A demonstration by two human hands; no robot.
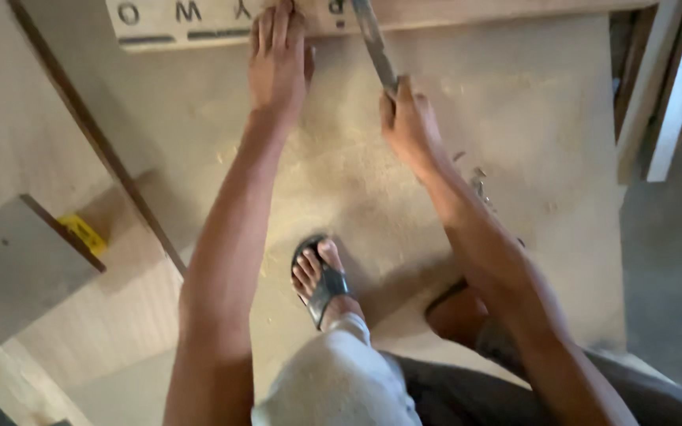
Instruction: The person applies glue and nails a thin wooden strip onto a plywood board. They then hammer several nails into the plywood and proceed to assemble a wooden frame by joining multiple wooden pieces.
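Head view: the left hand [278, 59] lies flat, fingers straight and together, pressing on a pale plank [222, 20] at the top of the picture; it grips nothing. The right hand [408, 122] is closed in a fist round the handle of a saw [374, 39], whose dark blade runs up and slightly left from the fist to the plank, meeting it just right of the left hand. The plank lies across the far edge of a large board [530, 142] dusted with sawdust [333, 166], thickest between the two forearms. A sandalled foot [321, 276] stands on the board below the hands. Small dark bits [479, 185], too blurred to name, lie by the right forearm. To the left, a grey panel [21, 264] with a yellow object [82, 233] beside it; at the right edge, leaning battens [661, 95].

The blade works close beside the left fingers, so a jump or slip out of the cut could catch them. The plank is held only by hand pressure, so it may shift and bind the blade. Loose sawdust under the sandal could let the foot slide.
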